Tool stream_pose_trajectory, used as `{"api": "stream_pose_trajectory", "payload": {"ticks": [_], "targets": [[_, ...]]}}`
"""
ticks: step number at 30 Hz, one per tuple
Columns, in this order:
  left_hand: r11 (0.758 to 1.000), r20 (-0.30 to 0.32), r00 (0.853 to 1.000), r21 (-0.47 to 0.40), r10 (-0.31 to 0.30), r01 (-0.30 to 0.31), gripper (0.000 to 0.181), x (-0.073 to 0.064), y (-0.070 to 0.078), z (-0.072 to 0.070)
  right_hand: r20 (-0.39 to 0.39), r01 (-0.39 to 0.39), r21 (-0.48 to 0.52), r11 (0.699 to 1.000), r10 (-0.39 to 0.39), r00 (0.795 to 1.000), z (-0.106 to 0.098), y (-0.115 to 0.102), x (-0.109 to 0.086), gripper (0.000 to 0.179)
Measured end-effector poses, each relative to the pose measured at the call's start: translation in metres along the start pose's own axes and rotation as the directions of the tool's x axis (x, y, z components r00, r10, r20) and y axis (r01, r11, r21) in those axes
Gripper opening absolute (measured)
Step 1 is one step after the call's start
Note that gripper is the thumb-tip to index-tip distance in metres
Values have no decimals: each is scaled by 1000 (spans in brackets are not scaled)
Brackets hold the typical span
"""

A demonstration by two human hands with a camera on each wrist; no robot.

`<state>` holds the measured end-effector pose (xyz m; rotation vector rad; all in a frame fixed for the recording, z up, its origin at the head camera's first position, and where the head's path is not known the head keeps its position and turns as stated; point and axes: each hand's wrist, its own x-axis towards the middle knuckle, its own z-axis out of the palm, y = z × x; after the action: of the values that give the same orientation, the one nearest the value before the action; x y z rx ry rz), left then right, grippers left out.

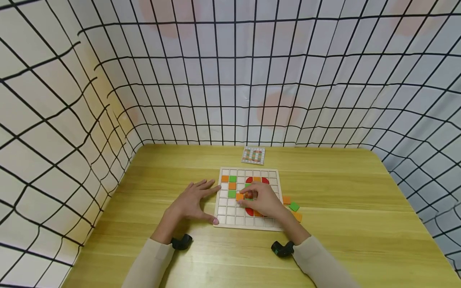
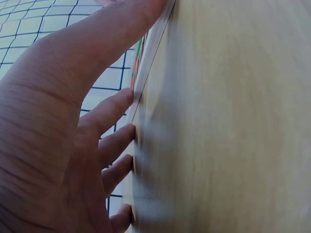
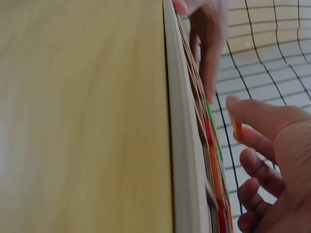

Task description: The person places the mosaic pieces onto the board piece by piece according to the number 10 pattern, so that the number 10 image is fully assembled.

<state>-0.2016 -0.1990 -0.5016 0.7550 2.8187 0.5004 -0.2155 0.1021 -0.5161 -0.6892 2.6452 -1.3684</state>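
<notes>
A white gridded board [image 1: 230, 220] lies on the table with orange, green and red pieces in some of its squares. My right hand [image 1: 265, 200] pinches an orange square tile [image 1: 239, 197] between thumb and index finger over the middle of the board. In the right wrist view a gap shows between that tile [image 3: 237, 128] and the board's face, and the other fingers are curled in. Fingers spread, my left hand [image 1: 192, 201] rests at the board's left edge, thumb at the near corner and index fingertip further up. The right hand hides part of the red, orange and green pieces.
A small printed pattern card [image 1: 253, 155] lies beyond the board's far edge. To the board's right are loose tiles, among them a green one [image 1: 294, 206] and an orange one [image 1: 286, 200]. Black netting [image 1: 234, 84] before white sheeting surrounds the wooden table [image 1: 342, 224].
</notes>
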Motion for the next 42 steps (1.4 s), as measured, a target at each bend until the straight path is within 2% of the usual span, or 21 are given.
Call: {"api": "stream_pose_trajectory", "payload": {"ticks": [7,13,22,29,34,38,42], "targets": [[1000,8,1000,-12,-6,6,115,0,1,-1,28,-7,-101,995,10,1000,18,-8,5,27],[1000,6,1000,-10,-2,3,115,0,1,-1,-4,-24,-158,987,24,1000,26,-12,5,27],[1000,4,1000,-9,5,-5,114,-1,-1,0,-12,-49,-187,981,47,999,29,-16,5,28],[1000,1,1000,-9,8,-8,115,1,-1,0,-1,-32,-117,993,33,999,24,-14,4,21],[1000,3,1000,-7,2,-2,115,1,-1,0,6,-60,-70,996,60,998,15,-10,0,21],[1000,6,1000,-4,-4,4,115,0,-1,1,-23,-59,-49,997,58,998,1,-2,-6,25],[1000,5,1000,-12,-5,5,115,-1,-1,0,-68,-28,-52,998,24,997,-15,9,-13,28]]}}
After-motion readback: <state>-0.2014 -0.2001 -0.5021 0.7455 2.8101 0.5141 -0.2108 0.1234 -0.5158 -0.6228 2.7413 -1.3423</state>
